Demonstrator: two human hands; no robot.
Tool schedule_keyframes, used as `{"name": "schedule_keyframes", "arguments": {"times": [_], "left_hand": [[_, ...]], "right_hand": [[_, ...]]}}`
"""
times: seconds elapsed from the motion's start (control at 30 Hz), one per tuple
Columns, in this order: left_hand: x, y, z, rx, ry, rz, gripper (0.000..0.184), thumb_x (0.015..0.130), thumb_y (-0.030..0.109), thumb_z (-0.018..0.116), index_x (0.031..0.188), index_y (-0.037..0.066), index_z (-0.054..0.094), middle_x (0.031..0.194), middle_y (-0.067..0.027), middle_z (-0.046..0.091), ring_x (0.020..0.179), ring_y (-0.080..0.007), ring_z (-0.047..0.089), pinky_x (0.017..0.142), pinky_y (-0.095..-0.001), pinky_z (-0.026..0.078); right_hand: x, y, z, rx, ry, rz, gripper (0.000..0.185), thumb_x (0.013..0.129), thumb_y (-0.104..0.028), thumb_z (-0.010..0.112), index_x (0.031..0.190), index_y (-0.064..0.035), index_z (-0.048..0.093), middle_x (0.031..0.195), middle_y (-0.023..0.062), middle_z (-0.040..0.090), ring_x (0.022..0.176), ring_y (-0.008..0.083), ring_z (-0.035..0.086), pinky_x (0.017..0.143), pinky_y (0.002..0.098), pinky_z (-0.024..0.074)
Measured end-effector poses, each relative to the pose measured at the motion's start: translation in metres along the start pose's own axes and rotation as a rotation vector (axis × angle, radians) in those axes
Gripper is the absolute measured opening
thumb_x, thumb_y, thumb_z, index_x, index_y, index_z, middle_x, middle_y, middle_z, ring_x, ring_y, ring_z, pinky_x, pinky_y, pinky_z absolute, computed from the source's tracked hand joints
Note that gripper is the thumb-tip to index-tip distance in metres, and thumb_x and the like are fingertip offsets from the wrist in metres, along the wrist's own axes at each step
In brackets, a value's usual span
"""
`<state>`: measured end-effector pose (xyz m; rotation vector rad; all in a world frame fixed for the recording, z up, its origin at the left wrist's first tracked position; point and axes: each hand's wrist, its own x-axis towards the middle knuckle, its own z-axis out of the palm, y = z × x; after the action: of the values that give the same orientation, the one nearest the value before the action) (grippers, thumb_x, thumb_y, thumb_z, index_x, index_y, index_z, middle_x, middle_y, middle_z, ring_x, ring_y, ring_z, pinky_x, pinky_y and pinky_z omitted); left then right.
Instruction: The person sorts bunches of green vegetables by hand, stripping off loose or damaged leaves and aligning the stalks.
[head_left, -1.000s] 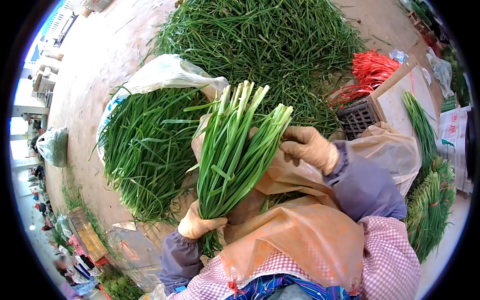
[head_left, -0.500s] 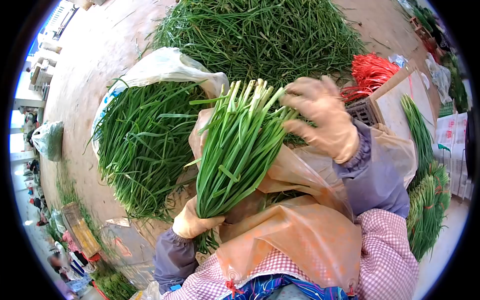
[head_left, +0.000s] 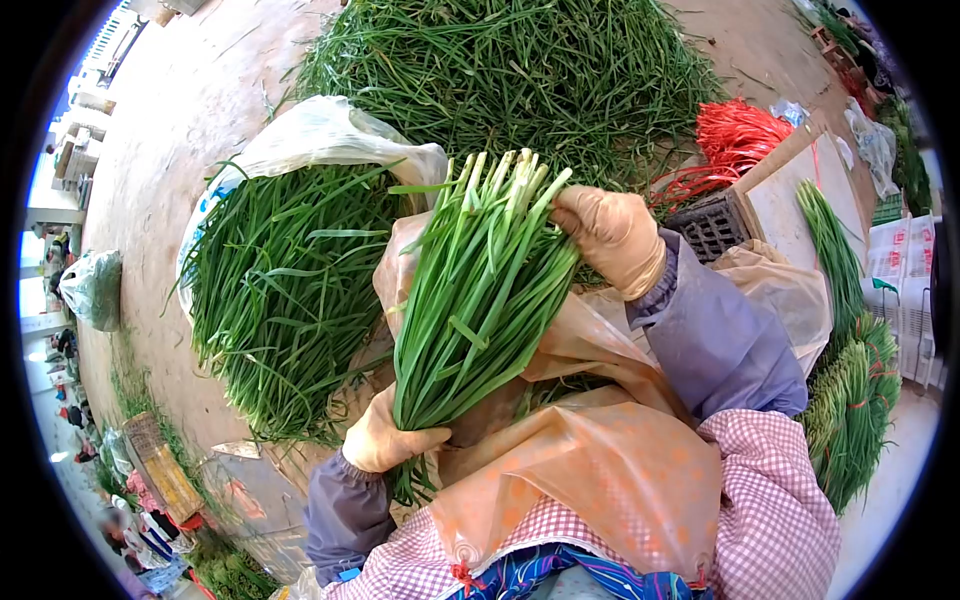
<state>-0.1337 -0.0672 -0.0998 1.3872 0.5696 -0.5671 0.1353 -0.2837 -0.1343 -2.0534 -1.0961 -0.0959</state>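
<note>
A thick bunch of garlic chives (head_left: 480,310) slants across the middle of the head view, pale cut ends uppermost. My left hand (head_left: 385,435), in a tan glove, is closed around its lower leafy part. At the upper right edge of the bunch, my gloved right hand (head_left: 615,240) has its fingers closed on chive stalks near the pale ends; its fingertips are partly hidden. Under the bunch, a translucent orange-tinted plastic apron (head_left: 590,470) covers my lap.
Loose chives (head_left: 510,80) form a large heap ahead. A white plastic bag (head_left: 340,135) with more chives lies on the left. Red ties (head_left: 740,135) rest near a dark crate (head_left: 705,230) on the right. Tied chive bundles (head_left: 855,415) stack at far right.
My right hand has moved slightly left and down, its spread, blurred fingers now closed on stalks at the bunch's edge. The left hand keeps its hold.
</note>
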Motion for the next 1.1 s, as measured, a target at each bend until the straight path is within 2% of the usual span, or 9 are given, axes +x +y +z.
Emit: {"name": "schedule_keyframes", "arguments": {"times": [0.07,0.23,0.3,0.43,0.6,0.7,0.8,1.07,1.1], "left_hand": [[0.0,-0.001,-0.002,0.004,-0.01,-0.015,0.059,0.072,0.003,0.08,0.126,0.0,0.056,0.111,-0.0039,0.066,0.098,-0.0119,0.059,0.087,-0.0291,0.049],[-0.007,-0.01,-0.004,0.057,0.0,0.017,0.06,0.072,0.004,0.08,0.127,0.0,0.055,0.114,-0.0049,0.066,0.1,-0.0122,0.06,0.089,-0.029,0.05],[-0.006,-0.01,-0.003,-0.014,-0.008,0.002,0.06,0.072,0.004,0.08,0.127,0.0,0.055,0.114,-0.0049,0.066,0.1,-0.0122,0.06,0.088,-0.0291,0.05],[-0.001,-0.007,-0.001,0.053,0.016,-0.012,0.06,0.073,0.004,0.08,0.127,0.0,0.054,0.113,-0.0046,0.066,0.099,-0.0118,0.06,0.087,-0.0289,0.05],[-0.005,0.002,-0.003,0.048,-0.003,-0.037,0.06,0.073,0.005,0.08,0.127,0.0,0.054,0.11,-0.0043,0.066,0.095,-0.0116,0.06,0.084,-0.0289,0.051],[-0.006,-0.002,-0.004,0.033,0.001,-0.029,0.059,0.073,0.005,0.08,0.126,-0.001,0.054,0.109,-0.0044,0.067,0.094,-0.0122,0.061,0.083,-0.0292,0.052],[-0.002,0.002,-0.004,0.025,-0.018,-0.048,0.059,0.072,0.004,0.081,0.126,-0.001,0.055,0.109,-0.0048,0.067,0.094,-0.0126,0.062,0.084,-0.0293,0.052],[-0.006,0.007,0.0,-0.057,0.029,-0.049,0.045,0.069,0.006,0.08,0.111,0.002,0.066,0.099,-0.0022,0.07,0.088,-0.0107,0.062,0.082,-0.0293,0.051],[-0.006,0.004,0.0,-0.039,0.031,-0.033,0.045,0.069,0.005,0.08,0.112,0.002,0.065,0.1,-0.0024,0.07,0.09,-0.0107,0.062,0.083,-0.0292,0.051]], "right_hand": [[-0.004,0.044,0.006,0.017,0.22,-0.124,0.015,0.087,0.003,0.064,0.1,-0.0028,0.067,0.079,0.0096,0.068,0.069,0.0179,0.065,0.06,0.0283,0.0523],[0.01,0.11,-0.063,-0.448,-0.198,0.817,0.025,0.09,-0.014,0.065,0.112,-0.0037,0.065,0.096,0.0142,0.068,0.088,0.0251,0.065,0.078,0.0351,0.0526],[0.003,0.083,-0.063,-0.503,-0.064,0.221,0.034,0.094,-0.032,0.055,0.119,-0.011,0.065,0.119,0.0132,0.065,0.113,0.0293,0.059,0.097,0.0454,0.0423],[0.034,-0.002,-0.051,-0.164,-0.785,0.165,0.057,0.09,-0.054,0.056,0.126,-0.0101,0.062,0.125,0.0153,0.062,0.122,0.0295,0.054,0.117,0.0533,0.0155],[0.038,0.015,0.004,0.367,-0.86,0.141,0.045,0.087,-0.032,0.068,0.127,-0.0124,0.062,0.122,0.0141,0.064,0.115,0.03,0.058,0.1,0.0358,0.0445],[0.026,0.017,0.01,0.648,-0.763,0.283,0.037,0.087,-0.016,0.068,0.124,-0.011,0.064,0.121,0.0136,0.064,0.114,0.0265,0.059,0.099,0.0366,0.0455],[0.011,0.025,0.028,0.344,-0.371,0.001,0.029,0.086,-0.008,0.067,0.116,-0.0074,0.066,0.108,0.0102,0.068,0.1,0.0191,0.062,0.09,0.0331,0.0497],[-0.008,0.133,-0.014,0.762,0.274,0.833,0.013,0.095,-0.014,0.061,0.104,-0.0043,0.063,0.082,0.003,0.064,0.068,0.0095,0.059,0.042,0.0242,0.0457],[-0.014,0.158,-0.029,0.387,0.059,1.01,0.023,0.093,-0.017,0.062,0.112,-0.0043,0.062,0.092,0.0089,0.067,0.081,0.0176,0.066,0.06,0.0315,0.0563]]}}
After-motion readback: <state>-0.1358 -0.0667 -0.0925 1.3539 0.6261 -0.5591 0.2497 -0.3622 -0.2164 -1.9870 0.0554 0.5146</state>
